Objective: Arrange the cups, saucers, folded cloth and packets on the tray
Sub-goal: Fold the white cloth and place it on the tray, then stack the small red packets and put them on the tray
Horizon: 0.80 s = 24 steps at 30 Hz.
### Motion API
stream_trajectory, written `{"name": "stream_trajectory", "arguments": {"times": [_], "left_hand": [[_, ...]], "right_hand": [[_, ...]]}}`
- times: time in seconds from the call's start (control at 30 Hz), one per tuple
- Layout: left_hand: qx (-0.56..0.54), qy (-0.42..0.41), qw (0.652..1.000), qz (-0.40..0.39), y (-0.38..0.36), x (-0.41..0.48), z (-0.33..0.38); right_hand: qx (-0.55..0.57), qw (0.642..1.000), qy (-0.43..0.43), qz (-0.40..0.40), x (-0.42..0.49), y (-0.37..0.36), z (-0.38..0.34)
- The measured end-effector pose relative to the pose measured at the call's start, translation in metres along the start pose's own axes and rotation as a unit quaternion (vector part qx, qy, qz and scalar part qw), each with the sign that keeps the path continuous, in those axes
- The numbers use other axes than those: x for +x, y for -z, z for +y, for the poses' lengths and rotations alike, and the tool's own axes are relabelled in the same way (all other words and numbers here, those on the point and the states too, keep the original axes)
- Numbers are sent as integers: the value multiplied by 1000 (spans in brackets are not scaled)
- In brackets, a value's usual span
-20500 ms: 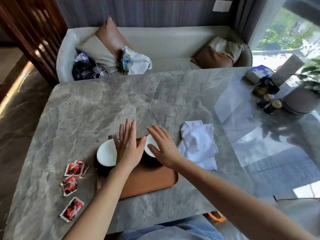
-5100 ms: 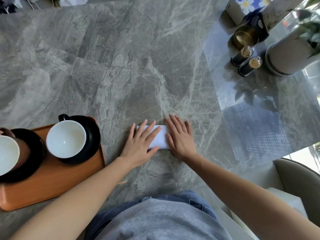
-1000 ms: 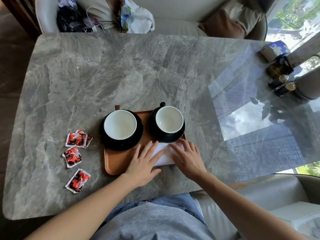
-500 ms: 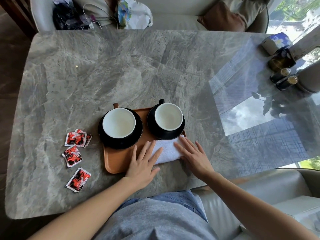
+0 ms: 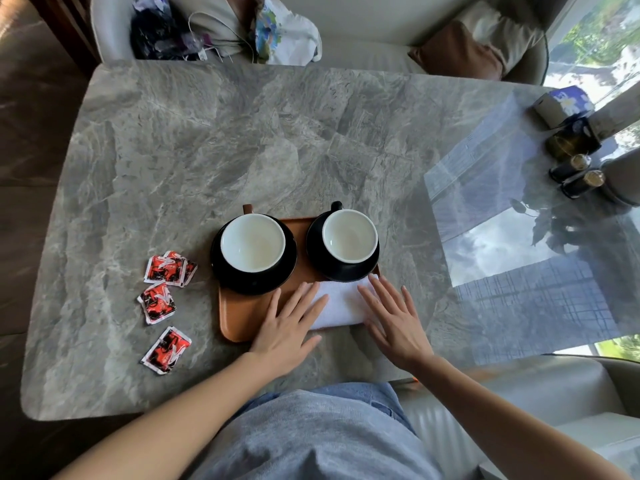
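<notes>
A brown tray [image 5: 239,318] lies on the grey marble table. On it stand two white-lined cups, the left cup [image 5: 252,242] on a black saucer [image 5: 256,282] and the right cup [image 5: 349,235] on another black saucer [image 5: 346,271]. A folded white cloth [image 5: 337,303] lies on the tray's near right part. My left hand [image 5: 287,327] rests flat with fingers spread over the cloth's left end. My right hand [image 5: 391,320] lies flat at its right end. Several red packets lie on the table left of the tray: a top pile [image 5: 169,268], a middle packet [image 5: 157,303], a near packet [image 5: 166,349].
At the far right stand a blue-and-white box [image 5: 562,103], a dark jar [image 5: 571,142], two small dark shakers [image 5: 576,174] and a pale pot [image 5: 623,178]. A sofa with cushions and bags [image 5: 221,29] runs behind the table. The table's near edge [image 5: 104,414] is close to my body.
The cloth came from the table onto the tray. In the last second my hands slid apart to its ends and flattened, with the cloth showing more between them.
</notes>
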<state>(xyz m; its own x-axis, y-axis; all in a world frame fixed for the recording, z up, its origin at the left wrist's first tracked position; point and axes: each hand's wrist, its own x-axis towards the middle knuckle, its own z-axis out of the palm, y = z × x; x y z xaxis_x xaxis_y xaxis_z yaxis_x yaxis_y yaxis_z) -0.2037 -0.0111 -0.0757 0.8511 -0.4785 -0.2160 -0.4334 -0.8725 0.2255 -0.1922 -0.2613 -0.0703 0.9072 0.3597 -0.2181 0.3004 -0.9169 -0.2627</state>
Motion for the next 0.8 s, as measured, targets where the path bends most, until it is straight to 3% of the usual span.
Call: {"name": "stream_trajectory", "arguments": {"times": [0.2,0.43,0.57,0.7,0.8], "left_hand": [[29,26,996,82,1,-37,-15],[4,191,979,72,-6,-92,-54],[-46,316,943,91,-13,-122,-73],[-122,441,879,135,-18,-137,-85],[-137,478,856,140,-20,-141,-86]], "right_hand": [[-30,993,110,3,20,5,-43],[-54,961,267,-48,53,-10,-101],[-50,932,352,-64,72,-21,-137],[-35,924,374,-71,93,-28,-177],[-22,922,376,-87,110,-30,-206]]}}
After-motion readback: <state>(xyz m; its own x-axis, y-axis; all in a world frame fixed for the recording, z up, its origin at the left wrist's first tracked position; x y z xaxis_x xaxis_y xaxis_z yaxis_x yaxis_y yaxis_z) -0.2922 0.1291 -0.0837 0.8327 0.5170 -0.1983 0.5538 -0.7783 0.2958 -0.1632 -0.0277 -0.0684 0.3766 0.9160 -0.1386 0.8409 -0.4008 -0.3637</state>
